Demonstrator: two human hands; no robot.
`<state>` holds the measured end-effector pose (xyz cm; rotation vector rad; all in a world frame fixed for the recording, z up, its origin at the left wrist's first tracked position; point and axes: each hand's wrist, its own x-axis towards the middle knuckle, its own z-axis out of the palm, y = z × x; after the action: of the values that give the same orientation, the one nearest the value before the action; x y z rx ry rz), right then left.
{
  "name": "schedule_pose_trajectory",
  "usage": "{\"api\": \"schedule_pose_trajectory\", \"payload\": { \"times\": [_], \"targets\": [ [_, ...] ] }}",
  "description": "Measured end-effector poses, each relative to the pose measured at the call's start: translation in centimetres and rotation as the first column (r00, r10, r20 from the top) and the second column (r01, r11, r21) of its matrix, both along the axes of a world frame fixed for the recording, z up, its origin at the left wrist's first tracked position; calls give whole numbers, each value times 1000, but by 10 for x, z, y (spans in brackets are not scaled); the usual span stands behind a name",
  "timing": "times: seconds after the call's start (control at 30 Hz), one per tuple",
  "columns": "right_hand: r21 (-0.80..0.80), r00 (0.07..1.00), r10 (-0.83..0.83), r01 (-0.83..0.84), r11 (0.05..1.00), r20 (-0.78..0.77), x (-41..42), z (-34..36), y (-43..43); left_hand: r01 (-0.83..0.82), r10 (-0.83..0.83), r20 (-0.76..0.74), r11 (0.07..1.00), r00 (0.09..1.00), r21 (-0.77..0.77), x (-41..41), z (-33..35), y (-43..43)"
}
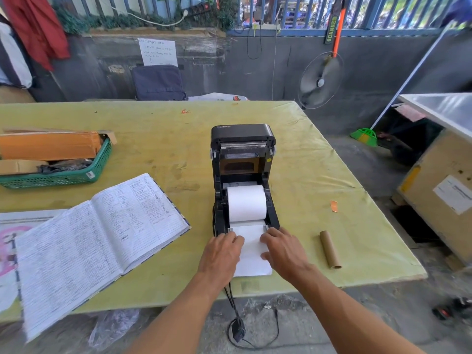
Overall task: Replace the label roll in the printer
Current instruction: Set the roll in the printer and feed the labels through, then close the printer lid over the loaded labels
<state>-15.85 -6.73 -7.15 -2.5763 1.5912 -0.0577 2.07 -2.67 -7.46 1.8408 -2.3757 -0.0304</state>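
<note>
Head view: black printer (242, 175) w/ lid raised, on yellow-green table (153, 139). White label roll (247, 203) sits in open bay; its leading strip (251, 251) runs out over front edge toward the person. Left hand (224, 251) and right hand (282, 249) lie flat, fingers extended, pressing strip's left and right margins; roll itself just beyond fingertips, ungripped. Empty cardboard core (330, 249) lies to the right, open ledger (94, 241) to the left.

— Where are the hands?
— Both arms reach forward; the left hand (221, 252) and right hand (282, 249) lie palm down, near each other.
— Fingers?
— Extended, slightly spread, pressing flat.
</note>
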Motion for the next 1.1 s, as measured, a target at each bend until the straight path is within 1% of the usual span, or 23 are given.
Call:
{"api": "schedule_pose_trajectory", "payload": {
  "times": [0.13,0.23,0.27,0.33,0.37,0.43,0.5,0.57,0.67,0.73,0.8,0.87,0.93,1.0,1.03,1.1],
  "targets": [
    [77,990,-57,47,996,133,-4,2,-1,21,-23,-108,999,994,-25,6,3,-4],
    [102,974,-109,90,991,197,-4,7,-1,62,-69,-165,997,984,-47,10,6,-7],
    [88,970,-124,108,990,208,-2,10,-3,71,-78,-176,996,981,-49,11,9,-9],
    [42,973,-139,134,990,182,3,17,-8,69,-82,-207,995,975,-72,14,13,-15],
    [15,974,-155,154,988,164,5,21,-11,65,-84,-224,994,971,-93,15,15,-17],
    [-41,962,-208,219,975,176,9,30,-21,48,-89,-249,985,965,-165,16,25,-22],
    [-62,928,-275,299,952,253,11,43,-34,-45,-43,-327,965,944,-258,18,40,-35],
    [-89,877,-298,355,931,376,12,63,-51,-211,47,-443,920,895,-329,19,63,-56],
    [-111,774,-302,429,896,556,14,101,-84,-463,165,-627,815,762,-349,20,105,-94],
    [-79,682,-312,476,876,661,19,127,-107,-614,242,-727,730,642,-300,21,130,-118],
    [0,624,-339,478,879,704,24,149,-128,-705,368,-779,697,507,-130,21,151,-140],
    [129,619,-399,434,892,677,29,164,-145,-720,512,-760,688,399,86,20,165,-158],
    [256,626,-442,368,894,642,35,171,-155,-663,593,-735,699,328,268,19,172,-170],
    [338,641,-455,306,890,618,40,172,-160,-585,628,-723,713,288,386,16,172,-174],
    [364,656,-456,283,888,602,42,171,-162,-568,635,-714,718,295,404,14,170,-175],
    [380,667,-460,274,883,586,44,167,-164,-585,642,-688,716,338,382,11,165,-176]
  ]
}}
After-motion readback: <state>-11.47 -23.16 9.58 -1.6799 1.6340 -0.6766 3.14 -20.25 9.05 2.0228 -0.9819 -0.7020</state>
